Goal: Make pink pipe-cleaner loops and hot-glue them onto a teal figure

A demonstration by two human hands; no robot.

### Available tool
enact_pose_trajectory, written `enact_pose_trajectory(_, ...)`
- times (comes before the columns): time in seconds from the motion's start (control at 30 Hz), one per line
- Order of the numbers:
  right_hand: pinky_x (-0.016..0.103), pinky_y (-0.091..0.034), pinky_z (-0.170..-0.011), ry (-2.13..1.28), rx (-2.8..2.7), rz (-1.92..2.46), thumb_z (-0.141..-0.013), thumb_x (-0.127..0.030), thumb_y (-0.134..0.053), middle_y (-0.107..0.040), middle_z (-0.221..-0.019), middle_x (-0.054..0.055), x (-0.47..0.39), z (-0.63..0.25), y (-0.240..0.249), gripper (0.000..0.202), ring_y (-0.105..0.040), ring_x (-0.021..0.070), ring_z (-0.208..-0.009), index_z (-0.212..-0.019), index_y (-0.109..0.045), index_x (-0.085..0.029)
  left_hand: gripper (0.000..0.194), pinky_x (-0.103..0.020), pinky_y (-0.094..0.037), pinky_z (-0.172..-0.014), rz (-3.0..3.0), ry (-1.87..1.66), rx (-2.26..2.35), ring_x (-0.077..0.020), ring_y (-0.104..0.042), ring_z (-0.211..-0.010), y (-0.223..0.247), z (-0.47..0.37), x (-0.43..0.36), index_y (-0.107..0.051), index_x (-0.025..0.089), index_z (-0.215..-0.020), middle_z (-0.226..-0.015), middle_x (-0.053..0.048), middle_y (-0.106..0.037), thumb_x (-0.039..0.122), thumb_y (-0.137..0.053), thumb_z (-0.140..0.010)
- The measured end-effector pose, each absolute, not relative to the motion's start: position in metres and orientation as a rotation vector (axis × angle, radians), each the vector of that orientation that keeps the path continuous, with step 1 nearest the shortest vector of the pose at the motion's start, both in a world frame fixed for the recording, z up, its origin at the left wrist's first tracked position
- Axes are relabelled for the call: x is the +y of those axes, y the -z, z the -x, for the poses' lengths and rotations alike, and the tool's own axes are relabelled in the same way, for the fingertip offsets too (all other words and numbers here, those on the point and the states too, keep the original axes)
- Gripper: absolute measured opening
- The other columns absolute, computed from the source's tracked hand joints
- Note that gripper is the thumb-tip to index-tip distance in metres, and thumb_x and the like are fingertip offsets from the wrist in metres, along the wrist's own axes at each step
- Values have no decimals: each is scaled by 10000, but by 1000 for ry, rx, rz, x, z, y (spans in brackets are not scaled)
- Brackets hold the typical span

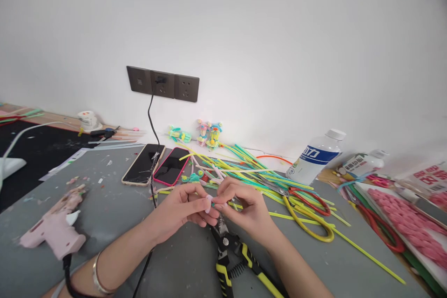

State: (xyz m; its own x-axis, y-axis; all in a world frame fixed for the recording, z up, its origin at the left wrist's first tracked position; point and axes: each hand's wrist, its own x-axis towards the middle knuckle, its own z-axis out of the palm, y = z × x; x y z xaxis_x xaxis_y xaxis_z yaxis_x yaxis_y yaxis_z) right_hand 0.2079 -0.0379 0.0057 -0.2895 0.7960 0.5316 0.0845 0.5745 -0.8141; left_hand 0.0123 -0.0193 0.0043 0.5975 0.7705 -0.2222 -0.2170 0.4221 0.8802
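My left hand [190, 207] and my right hand [244, 202] meet fingertip to fingertip above the grey mat. Between their pinched fingers is a tiny teal piece [213, 204], mostly hidden; both hands appear to grip it. Just below the fingers lie pliers [225, 242] with black and yellow handles, jaws partly under my hands. Behind the hands, yellow, green and pink fuzzy sticks [240, 163] are spread out. A small teal twisted shape [193, 177] rests near my left fingers.
A pink glue gun [56, 233] lies left. Two phones [143, 164] and a black cable sit behind my left hand. Scissors [307, 214], a bottle [314, 158] and a pink braided piece [408, 223] are right. Small fuzzy figures [209, 134] stand by the wall.
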Motion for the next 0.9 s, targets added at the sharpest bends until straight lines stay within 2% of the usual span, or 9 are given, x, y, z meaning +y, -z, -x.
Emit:
enact_pose_trajectory(0.17,278,-421,-624,-876,-1756,734,-913,-203,-675,-623,-719,28,-39,-208,-10,105,-552,159,-692,-811,-704,-203,292,-193,-538,-597,-1053,-716,661,-123,-664,-697,-3,-14,-18,-690,139,-742,-753,-33,-693,394,-834,-742)
enact_pose_trajectory(0.3,285,-420,-627,-874,-1798,794,-931,-277,-658,-600,-734,32,-38,-209,-10,140,-536,167,-694,-816,-684,-202,265,-180,-453,-493,-1179,-698,659,-55,-521,-510,1,-14,-17,-684,134,-752,-703,13,-601,375,-788,-790)
enact_pose_trajectory(0.37,286,-423,-629,-880,-1827,817,-937,-317,-652,-600,-737,32,-37,-208,-10,168,-527,168,-690,-815,-675,-204,286,-192,-421,-462,-1210,-653,663,-47,-495,-457,1,-14,-18,-657,133,-746,-686,22,-583,391,-769,-803)
enact_pose_trajectory(0.57,287,-430,-654,-885,-1869,819,-947,-324,-640,-621,-771,37,-37,-208,-11,170,-537,168,-708,-832,-675,-205,394,-186,-293,-414,-1217,-608,735,-28,-393,-410,-3,-15,-19,-589,135,-666,-599,46,-527,440,-839,-684)
enact_pose_trajectory(0.77,287,-426,-634,-846,-1854,824,-951,-299,-631,-609,-748,32,-38,-208,-9,156,-543,172,-702,-831,-667,-207,396,-207,-394,-461,-1241,-591,745,-73,-483,-460,-6,-16,-17,-623,134,-655,-572,22,-557,483,-794,-733)
enact_pose_trajectory(0.9,290,-427,-629,-804,-1845,816,-964,-257,-602,-618,-742,36,-39,-207,-8,156,-553,173,-700,-830,-663,-206,381,-202,-405,-473,-1228,-572,739,-96,-530,-524,-5,-14,-16,-648,128,-668,-605,-11,-611,471,-798,-738)
